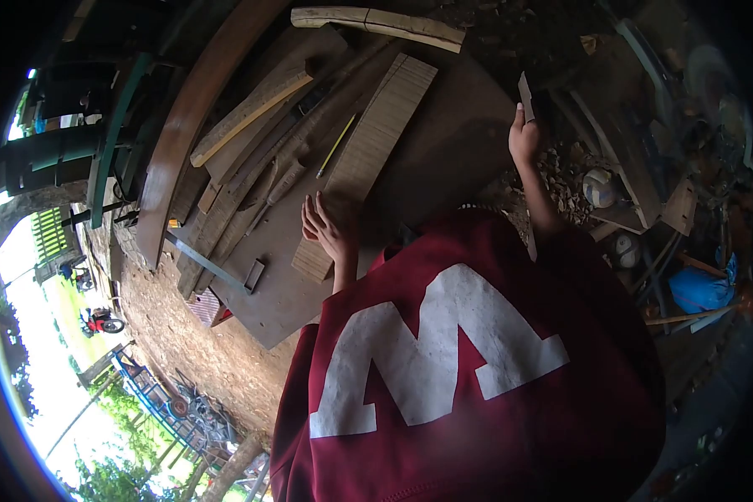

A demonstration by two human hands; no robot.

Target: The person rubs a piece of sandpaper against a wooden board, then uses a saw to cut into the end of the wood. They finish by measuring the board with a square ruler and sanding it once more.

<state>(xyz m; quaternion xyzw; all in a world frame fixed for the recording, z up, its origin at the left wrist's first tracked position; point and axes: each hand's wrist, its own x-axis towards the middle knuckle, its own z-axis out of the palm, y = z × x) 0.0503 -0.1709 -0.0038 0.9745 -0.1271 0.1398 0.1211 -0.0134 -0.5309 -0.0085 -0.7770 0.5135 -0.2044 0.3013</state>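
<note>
My left hand (332, 232) rests over a flat wooden plank (385, 117), its fingers stretched out toward the plank's left edge. The plank lies slanting across a brown worktable (276, 305). Raised off to the right of the table, my right hand (524, 140) is closed on a thin, flat, pale strip (525, 90) that points upward; its exact kind I cannot tell. A yellow pencil (336, 145) lies beside the plank, just above my left fingers. The front of a maroon shirt with a large white letter fills the lower view.
Several timber pieces (251, 117) crowd the table's left side. Near its lower-left edge are a flat metal strip (205, 261) and a small open-sided metal piece (255, 274). A curved beam (381, 27) lies at the far end. On the right are dry leaves, a ball (598, 189) and a blue bag (701, 289).
</note>
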